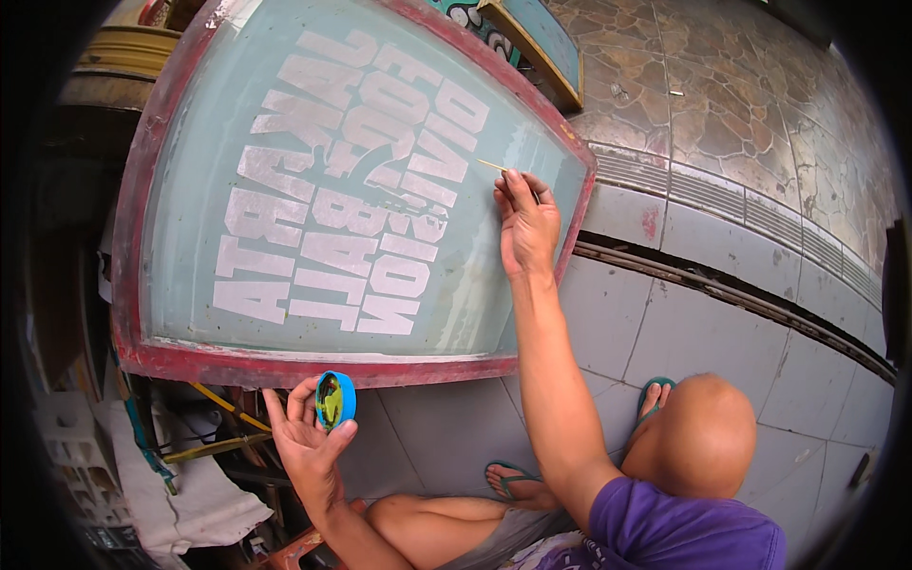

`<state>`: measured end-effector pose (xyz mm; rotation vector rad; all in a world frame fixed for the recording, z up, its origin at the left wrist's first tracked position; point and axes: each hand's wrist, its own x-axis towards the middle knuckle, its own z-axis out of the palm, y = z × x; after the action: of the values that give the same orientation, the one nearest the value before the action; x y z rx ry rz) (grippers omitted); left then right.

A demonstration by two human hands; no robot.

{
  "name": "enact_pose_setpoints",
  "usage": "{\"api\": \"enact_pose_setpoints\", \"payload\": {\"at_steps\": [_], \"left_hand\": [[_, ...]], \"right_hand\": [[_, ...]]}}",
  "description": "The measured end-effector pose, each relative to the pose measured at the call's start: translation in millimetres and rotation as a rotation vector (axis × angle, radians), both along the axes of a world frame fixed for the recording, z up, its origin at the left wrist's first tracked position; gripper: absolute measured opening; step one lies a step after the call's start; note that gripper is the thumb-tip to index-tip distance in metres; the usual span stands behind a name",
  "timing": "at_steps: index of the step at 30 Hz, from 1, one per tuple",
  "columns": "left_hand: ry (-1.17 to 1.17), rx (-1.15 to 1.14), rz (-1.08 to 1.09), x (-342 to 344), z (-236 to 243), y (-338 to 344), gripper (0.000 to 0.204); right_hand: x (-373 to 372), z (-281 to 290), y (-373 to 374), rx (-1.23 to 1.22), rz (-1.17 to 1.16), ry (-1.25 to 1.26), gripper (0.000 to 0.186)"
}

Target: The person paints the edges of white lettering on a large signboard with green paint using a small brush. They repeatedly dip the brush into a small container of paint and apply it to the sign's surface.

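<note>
A large screen-printing frame (380, 369) with a worn red border stands tilted before me, its pale green mesh carrying mirrored block lettering in a lighter tone. Between the thumb and fingers of my right hand (528, 217) is a thin pale stick (491, 165), its tip close to the mesh beside the lettering; I cannot tell whether it touches. Below the frame's lower edge, my left hand (309, 432) grips a small round blue cap (348, 397) by its rim. Yellow-green paste (331, 407) smears the inside of the cap, which is tipped on its side.
Another wood-edged frame (541, 52) leans behind at the top. A drain grating (708, 193) and a dark floor channel (731, 293) run across at the right. Under the frame at left lie a white cloth (204, 484) and a grey hollow block (81, 437). My knee (708, 427) is at lower right.
</note>
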<state>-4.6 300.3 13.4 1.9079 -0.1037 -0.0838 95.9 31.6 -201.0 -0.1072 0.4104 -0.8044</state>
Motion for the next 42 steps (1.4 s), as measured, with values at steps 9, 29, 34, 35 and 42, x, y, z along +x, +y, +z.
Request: {"api": "enact_pose_setpoints", "payload": {"at_steps": [9,29,34,35,42], "left_hand": [[-0.003,0.031,-0.021,0.0,0.3,5.0,0.127],[-0.01,0.023,-0.025,1.4,-2.0,6.6,0.129],[-0.01,0.019,-0.022,1.2,-2.3,7.1,0.13],[-0.009,0.021,-0.021,1.1,-2.2,6.7,0.13],[-0.01,0.029,-0.023,1.4,-2.0,7.7,0.129]], "right_hand": [[8.1,-2.5,-5.9,-0.01,0.001,0.02,0.028],[13.6,-5.9,-5.5,-0.024,-0.022,0.052,0.019],[12.4,-9.1,-5.1,-0.037,-0.012,0.05,0.029],[12.4,-9.4,-5.1,-0.037,-0.013,0.048,0.029],[12.4,-7.0,-4.0,-0.033,-0.015,0.053,0.029]]}}
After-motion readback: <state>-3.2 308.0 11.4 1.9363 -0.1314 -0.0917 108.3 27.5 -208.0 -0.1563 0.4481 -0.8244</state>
